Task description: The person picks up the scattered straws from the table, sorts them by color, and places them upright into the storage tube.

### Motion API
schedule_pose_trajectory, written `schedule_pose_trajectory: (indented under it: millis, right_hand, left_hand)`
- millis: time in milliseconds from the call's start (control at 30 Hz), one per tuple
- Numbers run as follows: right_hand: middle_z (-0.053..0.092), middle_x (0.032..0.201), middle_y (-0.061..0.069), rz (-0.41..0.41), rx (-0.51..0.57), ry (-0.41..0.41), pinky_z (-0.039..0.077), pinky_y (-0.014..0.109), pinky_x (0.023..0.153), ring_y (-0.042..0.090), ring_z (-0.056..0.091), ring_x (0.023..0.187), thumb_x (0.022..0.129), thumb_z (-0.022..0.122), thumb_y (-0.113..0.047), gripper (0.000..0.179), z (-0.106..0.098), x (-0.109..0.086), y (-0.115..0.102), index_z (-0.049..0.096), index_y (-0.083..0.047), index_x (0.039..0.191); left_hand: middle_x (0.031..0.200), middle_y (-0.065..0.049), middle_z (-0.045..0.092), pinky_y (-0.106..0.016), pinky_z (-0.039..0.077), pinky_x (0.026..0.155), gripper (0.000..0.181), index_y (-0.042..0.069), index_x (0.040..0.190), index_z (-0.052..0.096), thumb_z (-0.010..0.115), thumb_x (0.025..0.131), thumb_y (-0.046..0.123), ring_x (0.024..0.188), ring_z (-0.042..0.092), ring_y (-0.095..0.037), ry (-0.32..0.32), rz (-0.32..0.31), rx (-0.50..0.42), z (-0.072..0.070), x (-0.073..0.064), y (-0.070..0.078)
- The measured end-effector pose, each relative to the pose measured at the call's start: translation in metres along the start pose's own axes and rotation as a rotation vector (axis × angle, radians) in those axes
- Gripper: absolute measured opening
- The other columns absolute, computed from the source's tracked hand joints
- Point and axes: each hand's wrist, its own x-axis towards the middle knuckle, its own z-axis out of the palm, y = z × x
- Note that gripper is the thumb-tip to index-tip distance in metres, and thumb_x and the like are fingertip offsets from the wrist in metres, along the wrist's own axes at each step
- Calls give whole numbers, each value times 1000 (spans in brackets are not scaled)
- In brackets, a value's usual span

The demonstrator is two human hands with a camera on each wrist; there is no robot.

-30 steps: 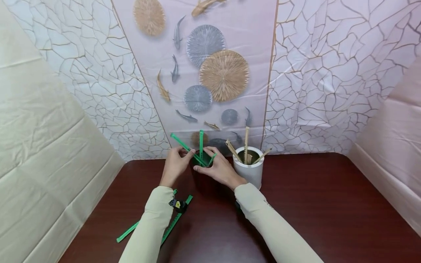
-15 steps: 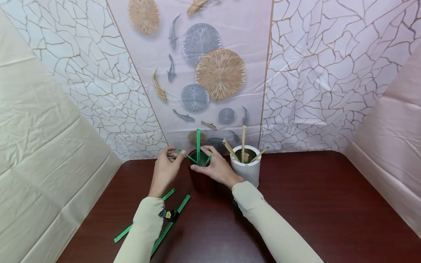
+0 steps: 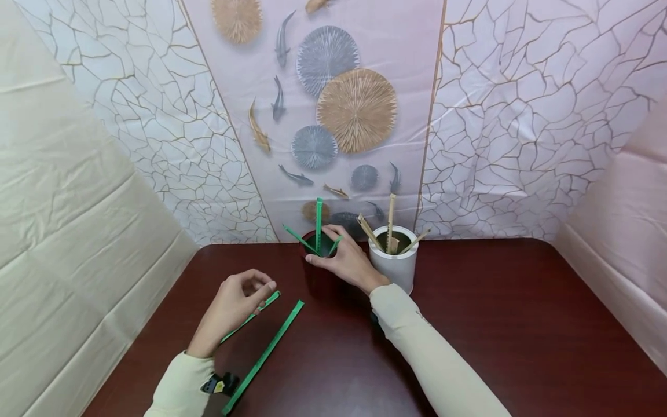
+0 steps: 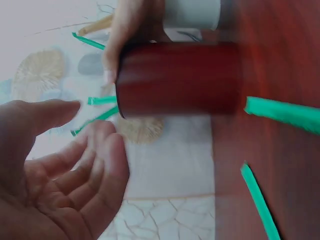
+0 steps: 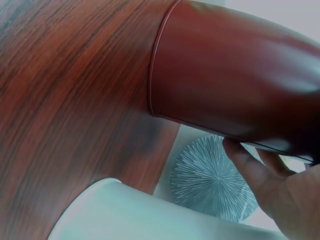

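Observation:
My right hand (image 3: 350,263) grips the rim of a dark red round canister (image 3: 316,281) with thumb and fingers spread around it. In the left wrist view the canister (image 4: 180,77) appears sideways. Three thin green strips stick out of it: an upright one (image 3: 319,223), one leaning left (image 3: 296,236) and a short one (image 3: 336,244) near my right fingers. My left hand (image 3: 234,307) holds nothing, its fingers loosely bent above the table. Below it lies a green strip (image 3: 271,299), partly hidden by the hand. A longer green strip (image 3: 266,354) lies to its right.
Just right of the red canister stands a white canister (image 3: 393,271) with several beige strips (image 3: 391,223) leaning in it. The dark wooden table (image 3: 495,324) ends at a patterned cloth backdrop (image 3: 490,174). Pale cloth walls (image 3: 78,231) rise on both sides.
My left hand has released a green strip, which now leans in the red canister. The hand has moved back toward the lower left over the strips. My right hand stays on the rim.

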Motion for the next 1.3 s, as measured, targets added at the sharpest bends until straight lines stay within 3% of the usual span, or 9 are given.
schedule_pose_trajectory:
  millis: [200, 267, 433, 633, 867, 1033, 1300]
  right_hand:
    - [34, 165, 1, 8, -3, -10, 45, 50, 114, 24, 39, 151, 92, 77, -60, 93, -4, 0, 1, 39, -15, 164]
    - [34, 165, 1, 12, -2, -18, 44, 49, 115, 24, 37, 152, 92, 77, -59, 93, -4, -1, 2, 39, -15, 164]
    - [35, 165, 1, 21, -1, -5, 44, 50, 114, 24, 38, 151, 91, 79, -56, 91, 0, 0, 1, 41, -15, 163]
    - [34, 166, 2, 23, 4, -11, 44, 52, 114, 25, 37, 152, 91, 78, -59, 94, 4, 0, 0, 40, -14, 164]
    - [35, 166, 5, 18, 5, 10, 45, 53, 113, 28, 37, 153, 91, 79, -57, 94, -1, -2, 1, 40, -12, 164]
    - [35, 167, 4, 26, 7, 11, 45, 52, 113, 27, 37, 153, 91, 80, -56, 93, -2, -2, 1, 40, -14, 164]
    - [35, 166, 0, 36, 7, 12, 46, 50, 112, 24, 37, 152, 91, 79, -58, 92, -1, -4, 0, 41, -18, 164]
  left_hand:
    - [85, -2, 72, -35, 55, 63, 19, 9, 112, 76, 78, 98, 21, 71, 67, -22, -154, -137, 101, 6, -10, -19]
    - [86, 0, 72, -35, 53, 64, 21, 9, 112, 77, 81, 95, 22, 72, 66, -18, -182, -157, 160, 12, -13, -25]
    - [82, 4, 70, -35, 52, 68, 21, 11, 103, 77, 87, 88, 23, 73, 62, -12, -205, -179, 258, 26, -17, -41]
    - [78, 1, 66, -34, 48, 63, 19, 13, 95, 71, 88, 86, 16, 68, 59, -16, -222, -227, 239, 36, -25, -50]
    - [75, 2, 67, -32, 50, 62, 12, 10, 91, 69, 79, 91, 3, 66, 61, -12, -236, -162, 280, 47, -25, -41]
    - [69, 1, 65, -32, 51, 61, 8, 6, 92, 71, 76, 89, 1, 61, 59, -12, -248, -130, 326, 50, -24, -38]
    - [75, 6, 65, -32, 47, 60, 12, 13, 89, 69, 78, 91, 5, 63, 57, -11, -123, -97, 295, 40, -27, -25]
